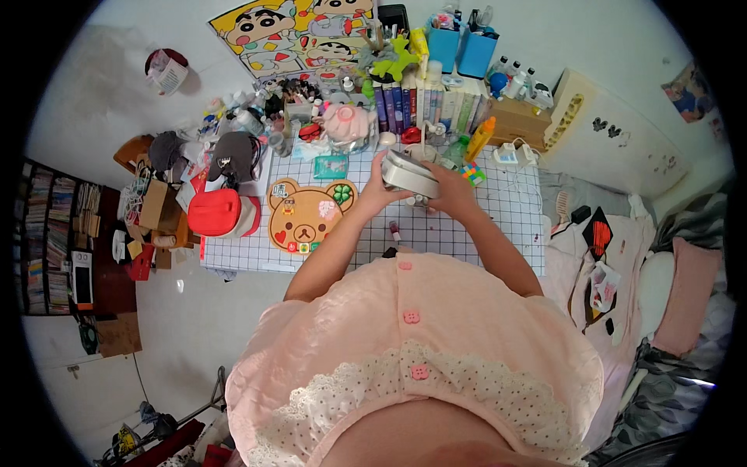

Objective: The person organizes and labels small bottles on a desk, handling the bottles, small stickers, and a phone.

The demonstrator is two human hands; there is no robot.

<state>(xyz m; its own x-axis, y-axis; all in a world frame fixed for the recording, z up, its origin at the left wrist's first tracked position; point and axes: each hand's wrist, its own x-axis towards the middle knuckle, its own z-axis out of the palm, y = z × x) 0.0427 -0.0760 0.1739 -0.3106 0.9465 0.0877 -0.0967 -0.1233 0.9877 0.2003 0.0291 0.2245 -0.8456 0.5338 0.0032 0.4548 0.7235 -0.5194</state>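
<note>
A white box-shaped case (410, 175) with rounded corners and a greyish top is held above the table, tilted down towards the right. My left hand (376, 190) grips its left end, thumb along the near side. Around its right end close the fingers of my right hand (454, 190). Small bottles (415, 202) show partly beneath the case. Nearer to me, a small dark pink bottle with a white cap (395, 229) lies on the grid-patterned tablecloth (455, 239). What the case contains cannot be seen.
Left of my hands lies a bear-shaped mat (303, 216), with a teal packet (330, 167) behind it. A red case (215, 212) sits at the table's left. Books (432, 105), a pink pig figure (346, 125), an orange bottle (480, 140) and a puzzle cube (473, 174) stand behind and right.
</note>
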